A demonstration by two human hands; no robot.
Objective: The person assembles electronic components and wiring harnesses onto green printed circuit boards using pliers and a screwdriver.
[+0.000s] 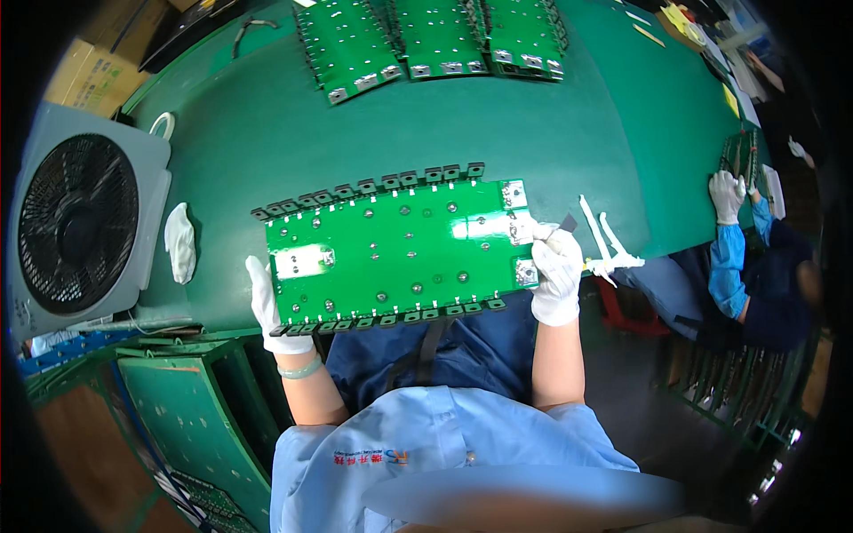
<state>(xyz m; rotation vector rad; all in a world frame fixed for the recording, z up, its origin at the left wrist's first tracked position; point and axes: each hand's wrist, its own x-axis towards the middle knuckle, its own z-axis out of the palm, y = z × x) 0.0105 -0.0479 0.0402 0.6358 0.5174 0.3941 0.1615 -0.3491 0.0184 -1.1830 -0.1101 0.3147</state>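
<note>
A long green circuit board [355, 266] is held level in front of me, over the near edge of the bench. Rows of black components line its two long edges, and silvery metal pads sit at its right end. My left hand [274, 311], in a white glove, grips the board's near left corner. At the right end my right hand [558, 275], gloved too, pinches the edge by the metal pads. A small dark piece [567, 224] shows above the right fingers; I cannot tell whether they hold it.
Several similar circuit boards [444, 40] lie at the far side of the green bench [267, 115]. A grey box fan [89, 213] and a crumpled white glove or cloth [180, 244] are at left. White strips [609, 249] lie at right. Beyond, a co-worker's gloved hand [727, 195] touches another board.
</note>
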